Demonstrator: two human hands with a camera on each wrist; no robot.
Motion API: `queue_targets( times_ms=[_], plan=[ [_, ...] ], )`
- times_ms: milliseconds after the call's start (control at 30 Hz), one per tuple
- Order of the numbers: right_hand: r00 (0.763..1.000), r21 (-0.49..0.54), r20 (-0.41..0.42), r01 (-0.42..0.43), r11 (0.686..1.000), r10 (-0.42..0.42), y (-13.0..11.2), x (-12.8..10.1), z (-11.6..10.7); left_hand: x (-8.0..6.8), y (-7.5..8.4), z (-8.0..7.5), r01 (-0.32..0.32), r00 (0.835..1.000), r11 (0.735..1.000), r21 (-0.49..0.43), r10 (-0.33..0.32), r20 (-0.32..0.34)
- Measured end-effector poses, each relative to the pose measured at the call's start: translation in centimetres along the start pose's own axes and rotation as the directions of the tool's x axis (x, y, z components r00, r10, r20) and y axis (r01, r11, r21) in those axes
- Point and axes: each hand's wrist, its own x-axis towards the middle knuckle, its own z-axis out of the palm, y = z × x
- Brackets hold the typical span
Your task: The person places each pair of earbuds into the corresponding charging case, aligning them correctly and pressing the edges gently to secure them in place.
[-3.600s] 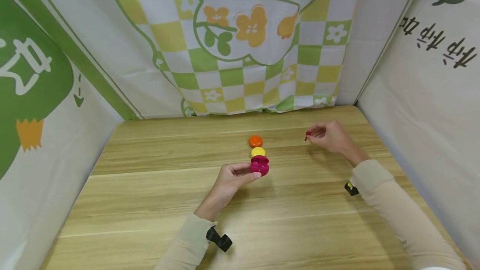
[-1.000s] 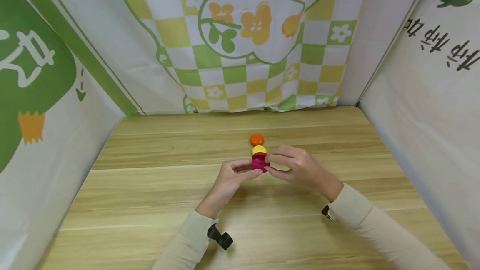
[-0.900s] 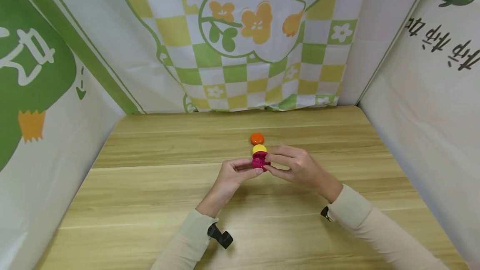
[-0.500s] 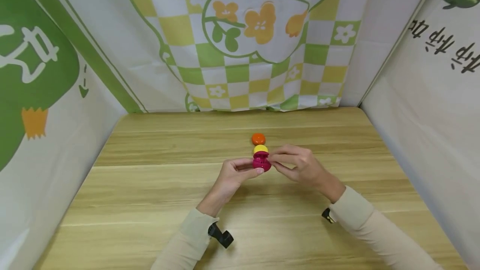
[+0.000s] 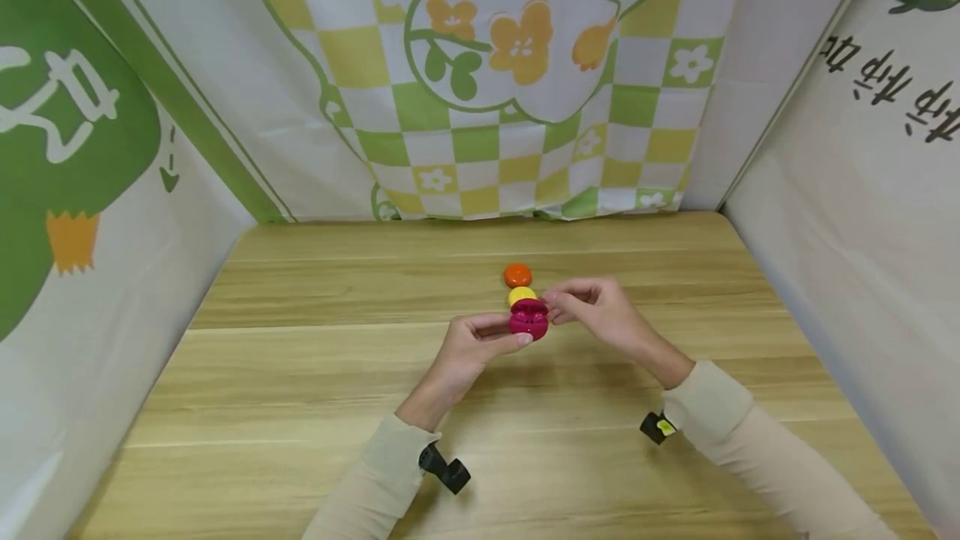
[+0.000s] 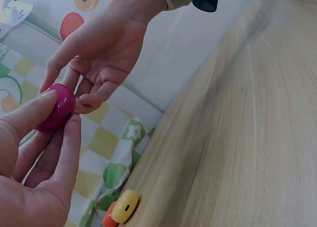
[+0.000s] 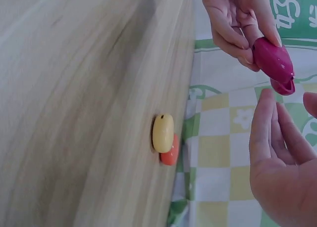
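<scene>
My left hand (image 5: 467, 350) pinches a magenta earbud case (image 5: 528, 325) between thumb and fingers above the table, its lid raised. My right hand (image 5: 600, 315) is at the lid's right side; in the right wrist view its fingers (image 7: 262, 128) are fairly straight, with the thumb apart and nothing seen between them. Whether a fingertip touches the lid I cannot tell. In the left wrist view the case (image 6: 60, 108) sits between the left thumb and fingers. Dark slots show inside it in the head view; whether earbuds fill them is too small to tell.
A yellow case (image 5: 522, 296) and an orange case (image 5: 517, 275) lie on the wooden table (image 5: 337, 390) just beyond the magenta one. A checked cloth (image 5: 480, 148) hangs at the back edge, and printed white sheets (image 5: 840, 215) stand at both sides.
My right hand came from the right with a small magenta earbud and reached into the case. In the last half second its fingers have left the inside and moved up beside the lid.
</scene>
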Motion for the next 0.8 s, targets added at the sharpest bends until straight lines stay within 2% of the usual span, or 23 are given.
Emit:
queue_targets(
  times_ms=[100, 233, 367, 533, 667, 800],
  plan=[
    [0.998, 0.069, 0.032, -0.048, 0.996, 0.045, 0.16, 0.08, 0.02, 0.07, -0.05, 0.17, -0.008, 1.000, 1.000, -0.005, 0.008, 0.005],
    [0.997, 0.115, 0.044, -0.065, 0.991, 0.060, 0.42, 0.05, 0.03, 0.04, -0.08, 0.34, -0.014, 1.000, 1.000, -0.012, 0.014, 0.006],
    [0.997, 0.099, 0.027, -0.070, 0.993, 0.068, 0.42, -0.06, -0.08, -0.01, 0.00, 0.52, -0.022, 1.000, 1.000, -0.022, 0.022, 0.003],
    [1.000, 0.031, 0.006, -0.010, 0.999, 0.010, 0.29, -0.37, -0.28, 0.06, 0.05, 0.67, -0.025, 1.000, 0.999, -0.029, 0.025, -0.005],
    [0.998, 0.030, 0.004, 0.057, 0.998, -0.057, 0.40, -0.65, -0.34, 0.10, 0.16, 0.73, -0.025, 1.000, 0.999, -0.023, 0.025, 0.003],
    [0.996, 0.045, -0.003, 0.087, 0.995, -0.087, 0.55, -0.84, -0.24, 0.02, 0.36, 0.86, -0.017, 1.000, 1.000, -0.019, 0.017, 0.003]
  ],
)
